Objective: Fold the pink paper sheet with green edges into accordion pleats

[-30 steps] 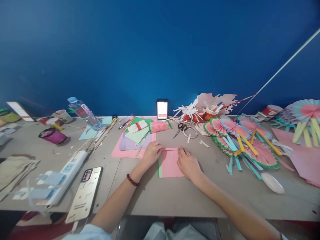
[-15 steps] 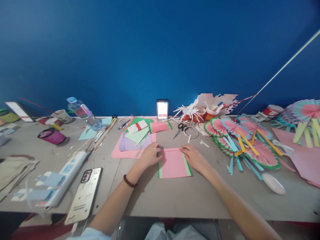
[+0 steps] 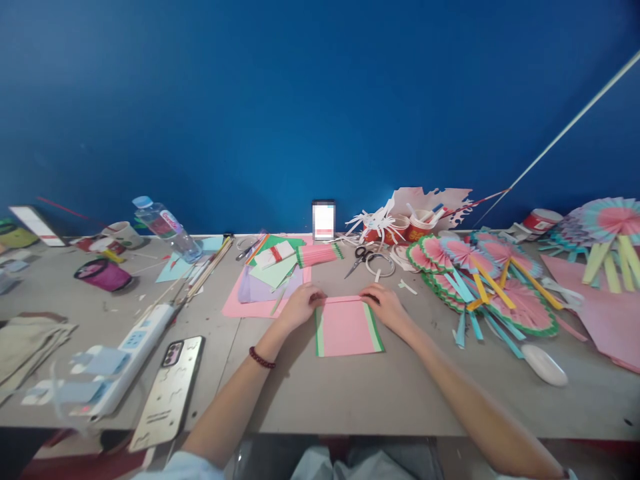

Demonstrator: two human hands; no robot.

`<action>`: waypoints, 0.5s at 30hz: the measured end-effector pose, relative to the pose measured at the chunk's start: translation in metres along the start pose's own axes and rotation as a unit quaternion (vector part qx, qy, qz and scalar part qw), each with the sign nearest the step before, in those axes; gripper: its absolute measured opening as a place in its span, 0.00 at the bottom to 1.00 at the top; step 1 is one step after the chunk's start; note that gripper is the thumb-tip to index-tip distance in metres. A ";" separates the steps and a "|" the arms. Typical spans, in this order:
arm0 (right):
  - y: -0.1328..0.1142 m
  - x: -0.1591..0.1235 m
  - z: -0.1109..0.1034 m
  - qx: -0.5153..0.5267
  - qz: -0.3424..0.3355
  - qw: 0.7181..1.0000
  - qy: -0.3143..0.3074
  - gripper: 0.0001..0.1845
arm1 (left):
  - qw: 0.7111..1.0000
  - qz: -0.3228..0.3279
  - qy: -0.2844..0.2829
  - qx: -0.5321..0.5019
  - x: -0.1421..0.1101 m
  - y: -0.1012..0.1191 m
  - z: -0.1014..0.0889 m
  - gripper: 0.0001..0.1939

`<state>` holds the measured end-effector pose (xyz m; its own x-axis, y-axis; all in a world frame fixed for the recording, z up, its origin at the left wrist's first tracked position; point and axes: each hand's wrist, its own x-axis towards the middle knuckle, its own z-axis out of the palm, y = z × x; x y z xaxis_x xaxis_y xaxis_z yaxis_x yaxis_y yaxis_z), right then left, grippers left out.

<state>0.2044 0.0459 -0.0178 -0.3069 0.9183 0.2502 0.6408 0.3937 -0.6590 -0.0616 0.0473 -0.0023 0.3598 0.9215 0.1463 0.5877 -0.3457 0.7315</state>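
A pink sheet of paper (image 3: 346, 328) with green strips along its left and right sides lies flat on the table in front of me. Its far edge has a narrow fold running across. My left hand (image 3: 301, 305) is closed at the far left corner, fingertips pinching the folded edge. At the far right corner my right hand (image 3: 384, 305) pinches the same edge with curled fingers. The fingertips partly cover both corners. Just beyond the paper lie black-handled scissors (image 3: 359, 260) and a pleated pink paper strip (image 3: 318, 254).
Pleated paper fans (image 3: 520, 307) with ribbons crowd the right side, near a white oval object (image 3: 544, 365). On the left are a power strip (image 3: 133, 357), a phone (image 3: 167, 393) and a tilted water bottle (image 3: 167, 228). Stacked coloured papers (image 3: 245, 307) lie beyond my left hand.
The fingers of both hands have curled in closer on the paper's far folded edge, the right hand's most visibly. The sheet stays in nearly the same place.
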 end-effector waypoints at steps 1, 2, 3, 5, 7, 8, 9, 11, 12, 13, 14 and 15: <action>0.000 0.001 -0.001 0.007 0.003 1.000 -0.003 0.08 | 1.000 -0.002 -0.001 0.000 0.001 -0.001 0.000 0.08; 0.001 0.002 -0.001 0.014 0.008 1.000 -0.007 0.08 | 1.000 -0.004 -0.001 -0.001 0.002 -0.001 0.000 0.08; 0.001 0.003 -0.002 0.018 0.013 1.000 -0.009 0.08 | 1.000 -0.007 -0.001 -0.002 0.003 -0.002 0.000 0.08; 0.001 0.004 -0.002 0.019 0.023 0.999 -0.013 0.07 | 1.000 -0.013 -0.004 -0.006 0.004 -0.003 0.000 0.08; 0.000 0.005 -0.003 0.014 0.028 0.999 -0.014 0.07 | 1.000 -0.014 -0.007 -0.011 0.003 -0.003 -0.002 0.07; 0.000 0.005 -0.003 0.009 0.031 0.999 -0.013 0.06 | 1.000 -0.012 -0.009 -0.013 0.002 -0.003 -0.003 0.06; -0.001 0.005 -0.003 0.002 0.034 0.999 -0.013 0.06 | 1.000 -0.009 -0.011 -0.016 0.001 -0.002 -0.004 0.05; -0.003 0.004 -0.003 -0.014 0.040 0.999 -0.015 0.05 | 1.000 -0.001 -0.012 -0.017 -0.001 -0.002 -0.006 0.06; -0.005 0.004 -0.003 -0.023 0.042 0.999 -0.016 0.05 | 1.000 0.004 -0.012 -0.013 -0.001 -0.002 -0.006 0.07; -0.006 0.004 -0.003 -0.030 0.045 0.998 -0.018 0.05 | 1.000 0.009 -0.011 -0.007 -0.002 -0.001 -0.006 0.08; -0.007 0.004 -0.003 -0.036 0.046 0.998 -0.018 0.05 | 1.000 0.013 -0.008 -0.001 -0.002 -0.001 -0.006 0.09; -0.008 0.004 -0.003 -0.040 0.048 0.998 -0.018 0.04 | 1.000 0.015 -0.005 0.006 -0.002 -0.001 -0.006 0.10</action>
<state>0.2004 0.0464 -0.0096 -0.2661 0.9501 0.1627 0.7218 0.3083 -0.6196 -0.0671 0.0467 0.0001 0.3857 0.9084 0.1615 0.5849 -0.3761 0.7187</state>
